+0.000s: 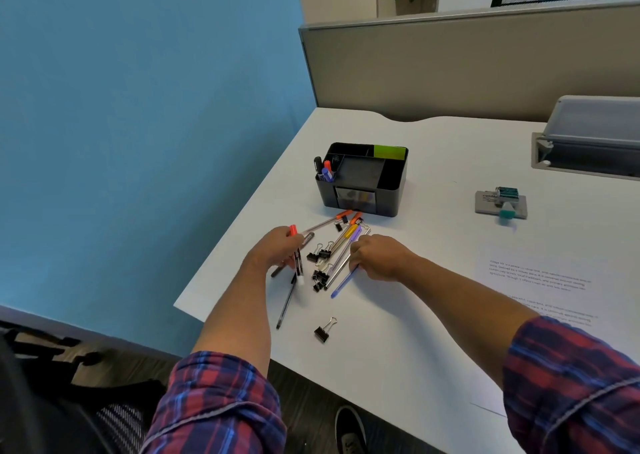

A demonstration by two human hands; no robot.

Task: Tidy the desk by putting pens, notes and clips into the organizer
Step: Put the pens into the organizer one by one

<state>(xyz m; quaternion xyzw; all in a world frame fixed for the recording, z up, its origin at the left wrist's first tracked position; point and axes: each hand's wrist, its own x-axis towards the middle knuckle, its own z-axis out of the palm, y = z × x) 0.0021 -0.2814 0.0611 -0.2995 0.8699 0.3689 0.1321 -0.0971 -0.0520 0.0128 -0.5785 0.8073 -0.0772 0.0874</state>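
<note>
A black desk organizer (393, 179) stands on the white desk with markers (325, 171) in its left slot and green notes (389, 151) at the back. In front of it lie several pens (341, 242) and black binder clips (320, 254). My left hand (277, 249) grips a bunch of pens, one with an orange cap (293, 229). Curled over the pile's right side, my right hand (379, 254) holds a blue pen (343, 284). One binder clip (323, 330) lies alone nearer to me, and a dark pen (285, 306) lies below my left hand.
A grey stamp pad with a teal-topped stamp (502, 204) sits to the right. Printed paper sheets (533, 280) lie at right. A grey tray (588, 141) stands at the back right by the beige partition. The desk's left edge runs close to my left hand.
</note>
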